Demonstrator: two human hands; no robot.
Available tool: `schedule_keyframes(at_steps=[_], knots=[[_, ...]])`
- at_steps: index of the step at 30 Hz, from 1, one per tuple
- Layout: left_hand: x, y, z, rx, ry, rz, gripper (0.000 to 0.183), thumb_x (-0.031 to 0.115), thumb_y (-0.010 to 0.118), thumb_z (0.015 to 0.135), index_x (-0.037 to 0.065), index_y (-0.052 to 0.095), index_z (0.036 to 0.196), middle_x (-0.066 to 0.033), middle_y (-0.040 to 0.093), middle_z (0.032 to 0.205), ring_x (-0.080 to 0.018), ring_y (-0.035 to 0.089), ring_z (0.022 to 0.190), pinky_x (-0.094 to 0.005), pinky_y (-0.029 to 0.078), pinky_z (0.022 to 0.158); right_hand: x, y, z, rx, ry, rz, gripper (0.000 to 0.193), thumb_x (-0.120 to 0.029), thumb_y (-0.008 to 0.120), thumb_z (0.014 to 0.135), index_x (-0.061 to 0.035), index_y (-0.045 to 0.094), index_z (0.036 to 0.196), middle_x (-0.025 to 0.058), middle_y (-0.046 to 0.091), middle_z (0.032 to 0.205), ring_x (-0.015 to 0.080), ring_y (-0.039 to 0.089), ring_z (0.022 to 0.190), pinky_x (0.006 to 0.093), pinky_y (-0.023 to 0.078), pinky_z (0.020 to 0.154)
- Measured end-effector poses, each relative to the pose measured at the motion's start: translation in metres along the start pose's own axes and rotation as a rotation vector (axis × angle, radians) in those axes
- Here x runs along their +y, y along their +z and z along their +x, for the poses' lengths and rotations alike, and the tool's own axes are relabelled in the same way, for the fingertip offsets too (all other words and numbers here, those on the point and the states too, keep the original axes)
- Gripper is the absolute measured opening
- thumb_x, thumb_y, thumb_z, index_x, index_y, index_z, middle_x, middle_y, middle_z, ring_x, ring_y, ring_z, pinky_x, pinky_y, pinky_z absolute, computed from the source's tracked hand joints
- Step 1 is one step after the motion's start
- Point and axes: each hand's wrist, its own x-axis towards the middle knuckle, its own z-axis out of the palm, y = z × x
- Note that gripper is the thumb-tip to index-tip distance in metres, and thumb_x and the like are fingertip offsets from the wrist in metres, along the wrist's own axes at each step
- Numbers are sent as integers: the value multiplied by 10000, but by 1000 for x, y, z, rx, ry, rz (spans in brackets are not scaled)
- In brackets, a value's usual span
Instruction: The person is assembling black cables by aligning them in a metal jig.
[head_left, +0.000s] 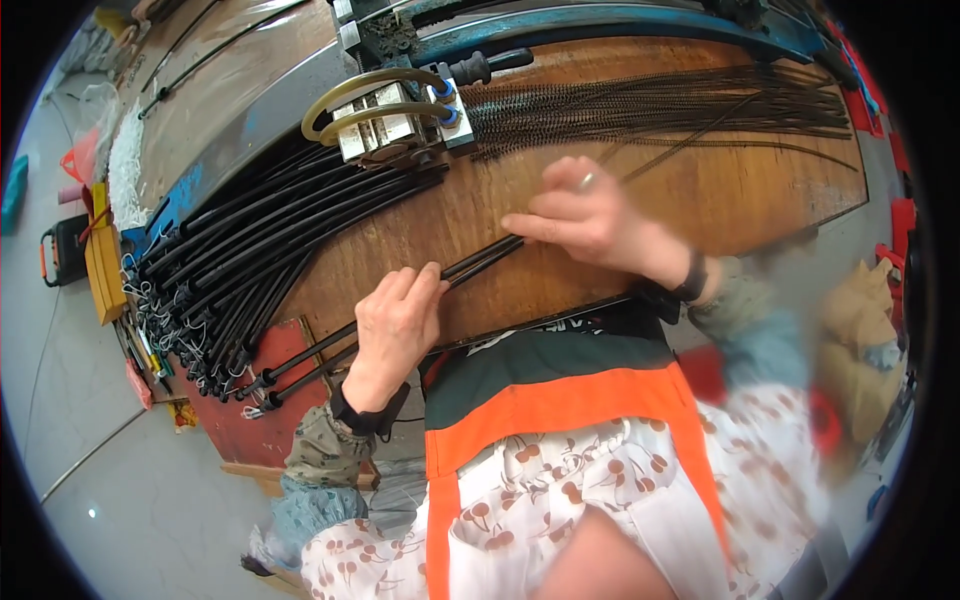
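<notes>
A silvery metal block with yellowish hoses [388, 128] sat beyond the hands, between heaped black tubes [250, 225] and dark coiled metal springs [660, 108]. Near the brown wooden tabletop's [740, 195] front edge, the left hand's [396, 322] fingers were wrapped round two slim black rods [480, 257]; the right hand's [590, 215] were mostly curled, forefinger at their tips, its grip unclear.

Head-worn fisheye looks down; hands [393, 318] and bench [745, 195] lie close below.
</notes>
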Motion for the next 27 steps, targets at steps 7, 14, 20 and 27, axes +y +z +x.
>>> schedule_keyframes(at_steps=[7, 14, 20, 27], knots=[[0, 12, 20, 82, -11, 45, 173, 162, 721, 827, 114, 648, 977, -59, 589, 926, -267, 565, 915, -399, 415, 782, 17, 12, 15, -68, 74, 144, 380, -106, 737, 742, -90, 691, 1119, 64, 657, 945, 272, 595, 975, 380, 503, 852], [-67, 7, 25, 4, -38, 304, 141, 132, 704, 845, 104, 614, 950, -74, 549, 917, -274, 538, 870, -400, 443, 731, 37, 20, 17, -142, 126, -221, 310, -44, 653, 684, -60, 647, 994, 72, 578, 877, 263, 563, 833, 380, 488, 746], [-34, 4, 17, 8, -23, 102, 113, 89, 694, 858, 97, 612, 934, -78, 491, 826, -270, 536, 766, -387, 477, 621, 6, 15, 15, -123, 309, 174, 276, -106, 734, 796, -82, 693, 1068, 79, 583, 832, 273, 569, 787, 386, 490, 659], [-10, 7, 20, 42, -2, 30, 148, 74, 708, 838, 101, 631, 961, -65, 500, 803, -246, 538, 734, -364, 483, 602, 3, 15, 1, -79, 463, 367, 180, -139, 779, 797, -65, 728, 953, 70, 568, 700, 262, 550, 718, 392, 471, 641]])
